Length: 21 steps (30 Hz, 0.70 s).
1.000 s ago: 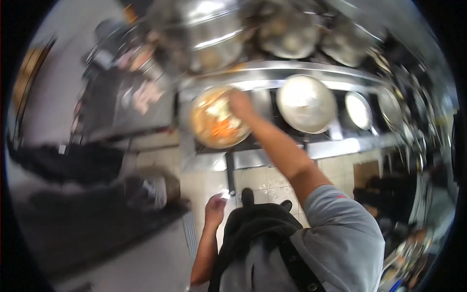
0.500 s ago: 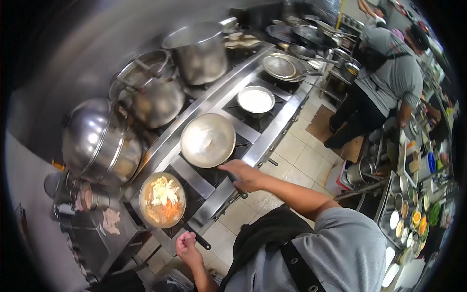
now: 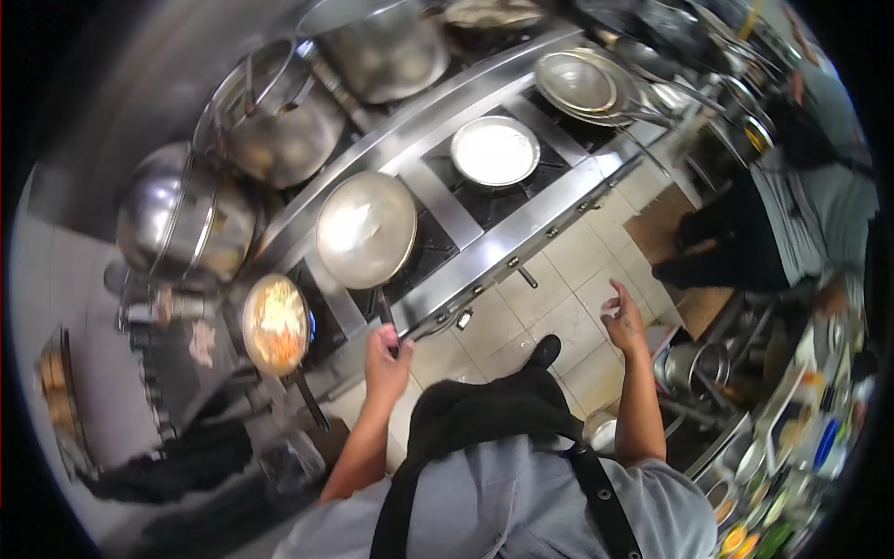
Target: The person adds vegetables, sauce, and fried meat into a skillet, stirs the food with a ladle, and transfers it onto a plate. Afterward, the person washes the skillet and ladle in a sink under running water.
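My left hand (image 3: 387,359) is closed round the handle of the middle pan (image 3: 367,230), which sits over a burner; a bright glare covers part of its inside. My right hand (image 3: 622,317) is held out over the floor with its fingers apart and nothing in it. At the left end of the stove a pan (image 3: 247,326) holds pale and orange shredded food (image 3: 281,326), with a blue flame showing at its right side. Its black handle (image 3: 311,402) points toward me. Farther right on the stove stands a pan with white contents (image 3: 495,152).
Large steel pots (image 3: 279,140) line the back of the stove. Strainers (image 3: 577,82) lie at its far right. A co-worker (image 3: 764,224) stands at the right, by a counter of ingredients (image 3: 773,484). Raw-looking meat (image 3: 202,343) lies on the left surface.
My left hand has moved from beside the food pan's handle onto the middle pan's handle. My right hand has drawn back from the stove to the right. The view has shifted.
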Available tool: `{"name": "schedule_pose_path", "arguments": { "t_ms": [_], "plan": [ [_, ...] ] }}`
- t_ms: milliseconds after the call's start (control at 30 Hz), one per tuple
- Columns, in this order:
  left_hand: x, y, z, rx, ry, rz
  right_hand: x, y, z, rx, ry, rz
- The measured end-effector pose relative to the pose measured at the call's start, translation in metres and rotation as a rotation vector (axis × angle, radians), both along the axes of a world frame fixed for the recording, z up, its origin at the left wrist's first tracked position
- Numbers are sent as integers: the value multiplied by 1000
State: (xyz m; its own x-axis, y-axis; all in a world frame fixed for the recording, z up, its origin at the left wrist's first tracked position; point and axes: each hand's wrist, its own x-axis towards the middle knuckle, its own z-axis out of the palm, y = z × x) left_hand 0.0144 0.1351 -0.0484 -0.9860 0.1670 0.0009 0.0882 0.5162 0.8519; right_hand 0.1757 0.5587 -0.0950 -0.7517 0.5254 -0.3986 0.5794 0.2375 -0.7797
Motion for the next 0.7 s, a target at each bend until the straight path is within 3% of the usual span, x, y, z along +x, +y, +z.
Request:
{"name": "schedule_pose_path", "arguments": {
  "t_ms": [67,133,200,267,300,400,467,533,567,633,667,700],
  "plan": [
    [-20,-9,-35,-297,232,154,0,12,4,431,181,75],
    [-49,-30,-76,-328,-178,317,-6,38,-14,388,235,139],
    [-68,-23,-60,104,-723,262,-17,53,-20,242,155,204],
    [-71,-8,-49,636,-1072,238,-26,57,-11,249,161,235],
    [-68,2,-44,802,-1072,220,-30,59,-6,211,163,233],
    [-74,7,-87,686,-993,133,-26,50,20,218,182,185],
    [-54,21,-72,617,-892,127,-13,33,27,204,188,101],
    [-34,15,-59,212,-632,65,10,9,27,246,161,56],
    [-31,9,-50,217,-630,42,23,-5,27,281,134,29],
    [-26,-4,-34,-177,-508,-152,50,-35,11,285,114,-7],
    [-27,-8,-30,-169,-505,-168,62,-50,4,273,95,-23],
    [-30,-11,-26,-293,-246,-310,65,-72,18,269,38,-33]
  ]
}}
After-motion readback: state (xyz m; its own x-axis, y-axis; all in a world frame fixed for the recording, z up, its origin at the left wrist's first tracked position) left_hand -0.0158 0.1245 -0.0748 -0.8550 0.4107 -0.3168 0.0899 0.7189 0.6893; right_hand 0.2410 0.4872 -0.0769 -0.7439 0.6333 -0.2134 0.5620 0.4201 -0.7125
